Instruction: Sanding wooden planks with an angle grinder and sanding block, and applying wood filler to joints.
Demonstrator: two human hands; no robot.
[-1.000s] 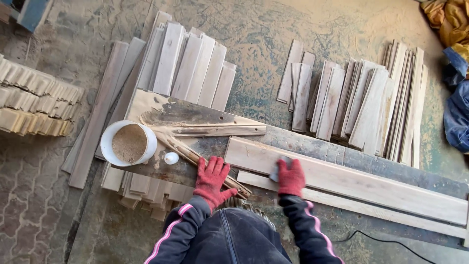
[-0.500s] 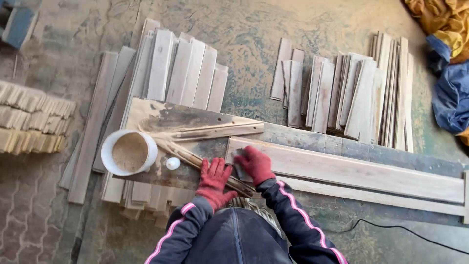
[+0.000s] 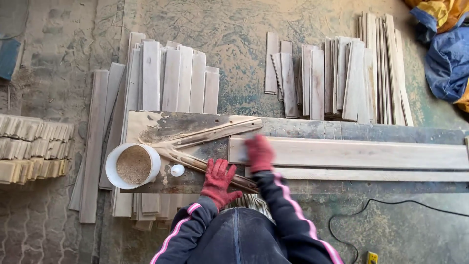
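Observation:
A long pale plank lies across a dark, dusty work board. My right hand, in a red glove, is blurred over the plank's left end. The grey sanding block it gripped earlier is hidden under it. A narrower plank lies alongside, nearer to me. My left hand, also red-gloved, rests flat with its fingers spread on thin wooden strips at the board's near edge.
A white bucket of sawdust and a small white cap sit left of my hands. Stacks of boards lie beyond, at left and right. Small wood blocks are piled far left. A black cable and blue cloth are at right.
My right hand slid left along the long plank to its left end, then slightly up. The left hand stayed on the strips. The view shifted a little.

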